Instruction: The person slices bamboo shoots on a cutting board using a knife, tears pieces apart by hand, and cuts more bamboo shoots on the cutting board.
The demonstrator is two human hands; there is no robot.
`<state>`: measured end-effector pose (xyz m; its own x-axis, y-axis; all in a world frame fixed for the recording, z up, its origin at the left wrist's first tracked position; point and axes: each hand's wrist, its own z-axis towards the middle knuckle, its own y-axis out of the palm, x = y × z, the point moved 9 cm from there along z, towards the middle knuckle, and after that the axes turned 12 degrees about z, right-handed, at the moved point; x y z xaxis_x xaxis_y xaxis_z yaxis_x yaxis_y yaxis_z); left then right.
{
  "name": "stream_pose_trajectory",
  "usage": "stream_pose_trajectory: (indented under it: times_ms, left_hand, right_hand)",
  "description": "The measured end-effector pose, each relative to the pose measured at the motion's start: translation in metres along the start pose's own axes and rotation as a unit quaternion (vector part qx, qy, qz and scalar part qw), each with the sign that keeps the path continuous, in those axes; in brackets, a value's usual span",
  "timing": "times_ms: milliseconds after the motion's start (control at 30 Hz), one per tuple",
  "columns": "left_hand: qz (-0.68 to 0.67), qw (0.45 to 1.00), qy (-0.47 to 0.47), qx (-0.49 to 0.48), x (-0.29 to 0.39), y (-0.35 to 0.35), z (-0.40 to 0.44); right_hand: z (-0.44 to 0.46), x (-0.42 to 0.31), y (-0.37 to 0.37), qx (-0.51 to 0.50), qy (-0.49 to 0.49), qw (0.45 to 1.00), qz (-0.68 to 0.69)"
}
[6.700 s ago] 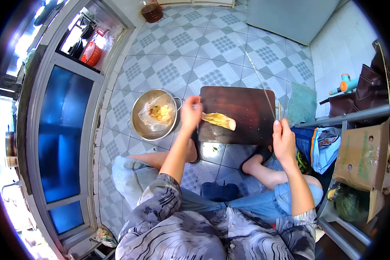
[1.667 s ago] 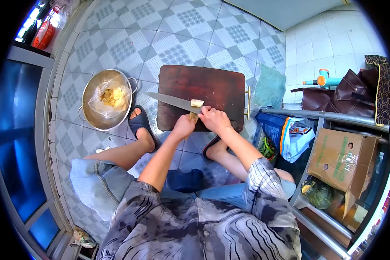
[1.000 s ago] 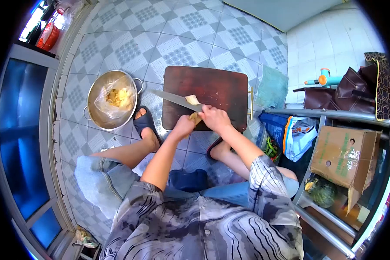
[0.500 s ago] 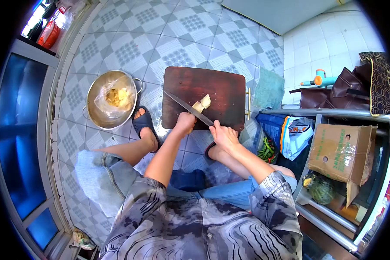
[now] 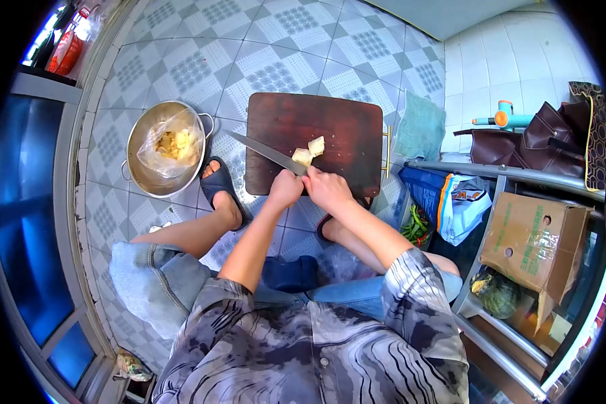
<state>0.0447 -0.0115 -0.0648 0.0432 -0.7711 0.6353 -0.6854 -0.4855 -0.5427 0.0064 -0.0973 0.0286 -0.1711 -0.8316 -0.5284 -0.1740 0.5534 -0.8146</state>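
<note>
A large kitchen knife (image 5: 266, 150) is gripped in my right hand (image 5: 327, 190), its blade slanting up and left past the edge of the dark wooden cutting board (image 5: 269, 114). Two pale cut chunks (image 5: 302, 156) of some vegetable or root lie on the board just beyond the blade. My left hand (image 5: 287, 188) is closed at the board's near edge, right beside the right hand. Whatever its fingers hold, if anything, is hidden.
A steel pot (image 5: 136, 158) with a plastic bag of pale yellow pieces (image 5: 177, 145) stands left on the tiled floor. At right are green peppers (image 5: 416, 225), a cardboard box (image 5: 528, 232), a melon-like squash (image 5: 498, 296) and a metal rack (image 5: 505, 173). A teal cloth (image 5: 421, 128) lies beyond the board.
My right hand and the knife have moved left and slightly up, bringing both hands together. The two chunks now lie a little farther apart. The view has shifted slightly.
</note>
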Motion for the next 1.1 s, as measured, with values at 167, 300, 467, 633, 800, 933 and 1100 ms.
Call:
stream_pose_trajectory:
  times_ms: [167, 300, 467, 633, 800, 933, 1100]
  left_hand:
    - [-0.176, 0.984, -0.002, -0.04, 0.009, -0.011, -0.01]
    - [-0.305, 0.934, -0.099, -0.159, -0.002, 0.003, -0.019]
    - [-0.153, 0.981, -0.041, -0.111, 0.002, 0.004, -0.01]
    - [0.002, 0.998, 0.036, -0.042, 0.013, -0.003, -0.012]
    - [-0.036, 0.997, 0.03, 0.062, -0.029, -0.013, 0.009]
    - [-0.045, 0.998, -0.038, 0.02, -0.027, -0.025, 0.011]
    - [-0.146, 0.988, -0.057, -0.009, -0.031, -0.001, 0.009]
  right_hand:
    - [0.001, 0.006, 0.002, 0.011, -0.041, 0.997, -0.056]
    - [-0.043, 0.063, -0.004, 0.013, 0.006, 0.996, -0.087]
    - [-0.062, 0.076, 0.001, -0.033, 0.064, 0.994, -0.085]
    - [0.002, 0.018, 0.01, 0.038, -0.007, 0.999, -0.01]
    - [-0.012, 0.061, -0.01, 0.01, 0.083, 0.995, -0.06]
    - [-0.058, 0.126, -0.053, -0.026, 0.135, 0.985, -0.103]
    - [-0.042, 0.093, -0.034, 0.032, 0.154, 0.988, -0.001]
